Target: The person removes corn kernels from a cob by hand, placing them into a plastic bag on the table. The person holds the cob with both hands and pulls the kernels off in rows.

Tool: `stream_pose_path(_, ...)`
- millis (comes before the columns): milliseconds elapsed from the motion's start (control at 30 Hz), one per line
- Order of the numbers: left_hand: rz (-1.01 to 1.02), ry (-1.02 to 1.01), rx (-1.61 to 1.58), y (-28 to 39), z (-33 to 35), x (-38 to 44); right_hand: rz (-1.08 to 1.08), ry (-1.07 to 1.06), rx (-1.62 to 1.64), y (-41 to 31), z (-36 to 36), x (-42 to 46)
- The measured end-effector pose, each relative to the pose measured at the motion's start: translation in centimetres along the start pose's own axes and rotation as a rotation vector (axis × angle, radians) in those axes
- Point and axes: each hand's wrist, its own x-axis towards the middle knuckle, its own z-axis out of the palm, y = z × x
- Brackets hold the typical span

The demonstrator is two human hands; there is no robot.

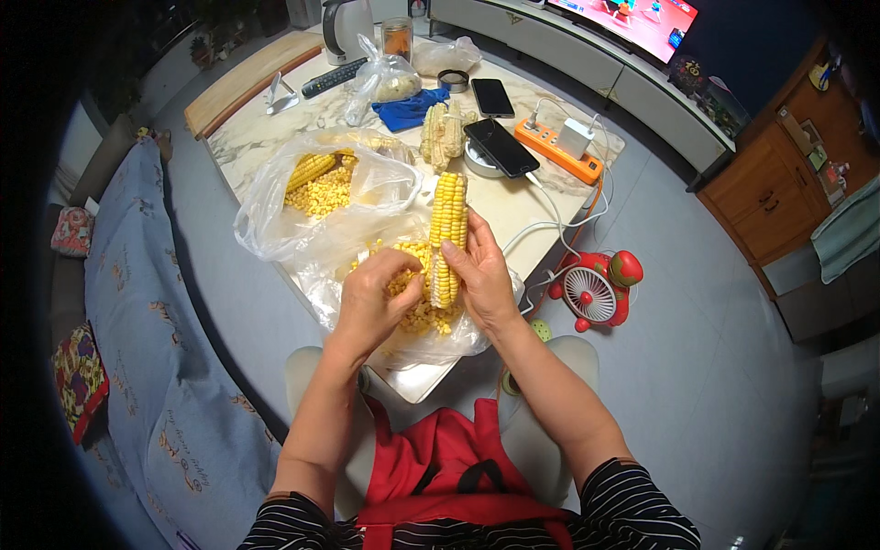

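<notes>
My right hand [487,278] grips an ear of yellow corn [449,213] upright, thumb across its front. A pale strip down the lower left side of the ear shows where kernels are gone. Close to that side is my left hand [379,295], fingers curled and thumb near the index finger; whether anything is between them cannot be seen. Loose corn kernels [430,322] lie beneath both hands on a clear plastic bag [323,275]. Farther left, an open plastic bag [258,223] holds more kernels [323,196] and a corn ear [311,170].
Stripped corn cobs [443,134] lie beyond the ear, beside a smartphone [505,148] on a round white stand. An orange power strip [550,148] trails cables over the right table edge. A blue cloth [405,110] and kettle [349,31] are farther back. A red fan [589,294] stands right.
</notes>
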Motion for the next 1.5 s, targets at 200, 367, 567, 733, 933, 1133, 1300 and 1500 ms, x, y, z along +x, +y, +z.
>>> stream_pose_path(200,-0.399,0.047,-0.682,-1.1,2.3,0.1,0.052,-0.082,0.068,0.1,1.1,-0.6)
stream_pose_path(367,-0.462,0.037,-0.793,-0.8,3.5,-0.1,0.082,-0.054,0.167,0.4,1.2,-0.7)
stream_pose_path(567,-0.463,0.042,-0.911,0.1,4.0,-0.2,0.04,-0.028,0.127,0.8,1.3,-0.8)
stream_pose_path(733,-0.49,0.04,-1.021,0.8,4.0,-0.4,-0.013,-0.024,0.019,1.0,1.3,-0.8)
stream_pose_path(933,-0.31,0.052,-0.633,-0.3,4.1,-0.6,-0.06,-0.048,-0.127,1.6,1.3,-0.9)
stream_pose_path(1133,-0.224,0.03,-0.176,-0.6,3.2,-0.8,-0.026,-0.047,-0.089,1.8,1.4,-1.1)
stream_pose_path(1300,-0.347,-0.036,-0.376,-0.3,2.3,-0.4,-0.01,-0.026,-0.018,1.4,1.7,-0.8)
stream_pose_path(1500,-0.269,0.16,-0.514,-0.3,4.7,-0.9,-0.142,0.004,-0.091,1.5,2.0,-0.3)
